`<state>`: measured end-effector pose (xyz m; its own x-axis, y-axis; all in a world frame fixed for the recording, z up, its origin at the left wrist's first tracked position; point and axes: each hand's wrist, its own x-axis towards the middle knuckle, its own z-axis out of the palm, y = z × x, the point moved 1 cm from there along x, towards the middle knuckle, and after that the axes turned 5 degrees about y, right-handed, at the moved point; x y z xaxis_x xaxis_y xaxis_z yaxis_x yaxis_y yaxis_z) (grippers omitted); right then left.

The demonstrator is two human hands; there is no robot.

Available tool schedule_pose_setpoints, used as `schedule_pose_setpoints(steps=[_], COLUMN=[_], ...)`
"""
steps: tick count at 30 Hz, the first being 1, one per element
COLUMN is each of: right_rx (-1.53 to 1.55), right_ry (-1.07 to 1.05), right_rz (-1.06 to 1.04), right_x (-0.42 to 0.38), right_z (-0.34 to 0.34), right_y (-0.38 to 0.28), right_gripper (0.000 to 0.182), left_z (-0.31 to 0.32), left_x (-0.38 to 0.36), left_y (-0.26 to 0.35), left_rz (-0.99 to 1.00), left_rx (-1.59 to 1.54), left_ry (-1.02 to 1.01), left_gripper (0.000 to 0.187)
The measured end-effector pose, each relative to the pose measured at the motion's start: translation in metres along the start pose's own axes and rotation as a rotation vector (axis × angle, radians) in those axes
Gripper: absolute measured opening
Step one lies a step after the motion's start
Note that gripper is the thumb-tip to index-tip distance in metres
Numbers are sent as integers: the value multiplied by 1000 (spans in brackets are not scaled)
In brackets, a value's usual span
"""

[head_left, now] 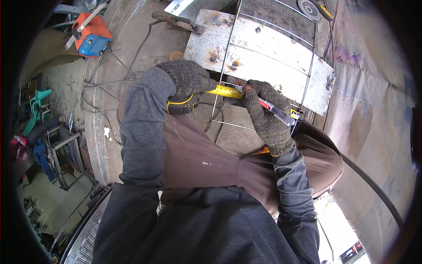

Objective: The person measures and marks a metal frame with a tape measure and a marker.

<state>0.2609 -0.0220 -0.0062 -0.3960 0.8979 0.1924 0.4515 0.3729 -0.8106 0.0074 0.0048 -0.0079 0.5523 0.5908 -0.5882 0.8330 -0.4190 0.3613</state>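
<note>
My left hand (188, 78), in a dark knitted glove, is closed on a tape measure. Its yellow-and-black case (183, 104) shows below the glove, and the yellow blade (226, 91) stretches toward my right hand. In my gloved right hand (269, 115) is a marker (277, 112) with a clear end and a red-and-white label; its fingertips are at the far end of the blade. Between the hands, the blade lies by a thin metal rod frame (223, 61), which crosses a pale metal plate (268, 53) with scorched spots.
An orange-and-blue welding machine (91, 35) stands at upper left, with cables (107, 83) trailing nearby. A worn-handled tool (178, 21) rests against the plate's left corner. At top right lies an angle grinder (313, 9). Something orange (262, 150) sits beside my right wrist.
</note>
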Motion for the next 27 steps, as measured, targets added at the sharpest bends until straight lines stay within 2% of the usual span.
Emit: schedule_pose_setpoints(steps=[3, 5, 8, 15, 17, 24, 27], right_rx=[49, -10, -134, -72, -11, -129, -111], right_ry=[20, 6, -37, 19, 14, 4, -7], right_rz=[61, -36, -51, -74, 16, -17, 34], right_x=[1, 1, 1, 3, 3, 2, 3], right_z=[0, 0, -1, -1, -2, 1, -1], right_y=[-2, -3, 0, -4, -6, 2, -1], right_gripper=[19, 16, 16, 19, 20, 19, 19], left_z=[2, 2, 3, 0, 0, -3, -3], left_x=[1, 0, -2, -1, -1, -2, -1], left_y=[0, 0, -1, 2, 3, 4, 5], left_rz=[10, 20, 32, 22, 18, 18, 10], left_rx=[28, 70, 58, 65, 73, 52, 78], left_ry=[-4, 4, 19, -1, 2, 5, -17], left_gripper=[38, 37, 37, 37, 37, 36, 36])
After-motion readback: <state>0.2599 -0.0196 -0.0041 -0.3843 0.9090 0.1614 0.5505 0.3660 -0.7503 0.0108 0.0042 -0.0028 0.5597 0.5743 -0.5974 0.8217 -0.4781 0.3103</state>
